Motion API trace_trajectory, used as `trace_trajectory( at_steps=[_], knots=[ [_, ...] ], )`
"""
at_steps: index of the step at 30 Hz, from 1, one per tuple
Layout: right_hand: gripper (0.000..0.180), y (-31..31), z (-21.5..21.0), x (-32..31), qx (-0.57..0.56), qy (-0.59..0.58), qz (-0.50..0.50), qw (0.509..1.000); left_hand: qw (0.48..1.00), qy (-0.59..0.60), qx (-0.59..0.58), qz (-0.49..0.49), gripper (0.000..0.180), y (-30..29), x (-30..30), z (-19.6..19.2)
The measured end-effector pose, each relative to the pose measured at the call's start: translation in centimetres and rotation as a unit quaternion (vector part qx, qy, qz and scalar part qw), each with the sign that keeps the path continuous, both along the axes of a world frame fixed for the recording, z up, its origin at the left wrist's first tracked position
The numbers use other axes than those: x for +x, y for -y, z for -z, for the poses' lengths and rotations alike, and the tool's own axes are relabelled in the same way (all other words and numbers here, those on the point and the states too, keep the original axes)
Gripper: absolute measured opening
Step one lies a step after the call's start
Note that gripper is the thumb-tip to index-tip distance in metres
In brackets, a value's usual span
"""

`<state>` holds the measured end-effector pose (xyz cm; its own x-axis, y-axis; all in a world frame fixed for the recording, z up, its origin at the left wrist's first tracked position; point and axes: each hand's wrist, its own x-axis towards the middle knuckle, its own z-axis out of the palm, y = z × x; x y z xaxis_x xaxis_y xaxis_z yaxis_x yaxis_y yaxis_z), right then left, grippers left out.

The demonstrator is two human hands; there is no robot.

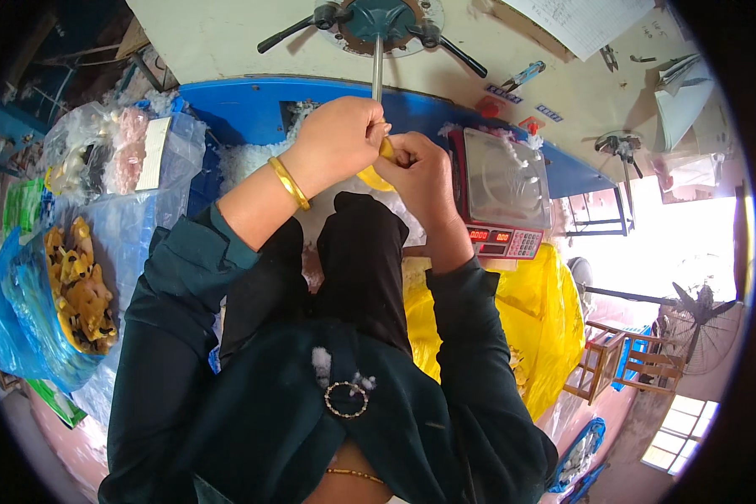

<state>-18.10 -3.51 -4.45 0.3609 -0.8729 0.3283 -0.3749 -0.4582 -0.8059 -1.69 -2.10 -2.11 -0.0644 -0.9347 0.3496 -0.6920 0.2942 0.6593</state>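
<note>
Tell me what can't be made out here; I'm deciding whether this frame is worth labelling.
- Yellow piece, head view: mostly hidden by the left hand and right hand; shape unclear.
- Right fingertips: tucked behind the left hand.
- Scale display: too small to read.
- Bag of yellow parts: blurred near the left rim.

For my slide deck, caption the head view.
Both hands, left hand and right hand, pinch a yellow piece beside a scale.

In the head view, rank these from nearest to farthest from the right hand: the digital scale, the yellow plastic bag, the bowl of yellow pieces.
From the right hand:
1. Digital scale, just to its right.
2. Yellow plastic bag, below and to the right.
3. Bowl of yellow pieces, far to the left, past the left arm.
</note>
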Motion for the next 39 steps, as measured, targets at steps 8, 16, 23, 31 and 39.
trace_trajectory(
  at_steps=[8, 16, 23, 31, 39],
  knots=[
    [0.03, 6.2, 1.4, -0.5, -0.014, 0.07, -0.047, 0.996, 0.984, -0.118, 0.11, 0.07, 0.03, 1.8, 2.1, 0.6],
    [0.029, -3.7, 2.7, 3.1, -0.267, -0.052, 0.161, 0.949, 0.962, -0.171, 0.205, 0.061, 0.038, 1.2, 2.1, -0.4],
    [0.015, 0.6, 4.0, 2.5, 0.157, 0.286, 0.062, 0.943, 0.982, -0.102, 0.157, 0.034, 0.051, 0.6, 2.2, 1.1],
    [0.034, 11.6, 2.8, 6.5, 0.305, 0.283, 0.11, 0.903, 0.994, -0.036, 0.098, 0.037, 0.027, -1.2, 0.6, -0.8],
    [0.042, 2.5, 2.2, 6.4, 0.165, 0.264, 0.215, 0.926, 0.996, -0.013, 0.084, 0.022, 0.028, -2.8, 2.0, 1.8]
  ],
)
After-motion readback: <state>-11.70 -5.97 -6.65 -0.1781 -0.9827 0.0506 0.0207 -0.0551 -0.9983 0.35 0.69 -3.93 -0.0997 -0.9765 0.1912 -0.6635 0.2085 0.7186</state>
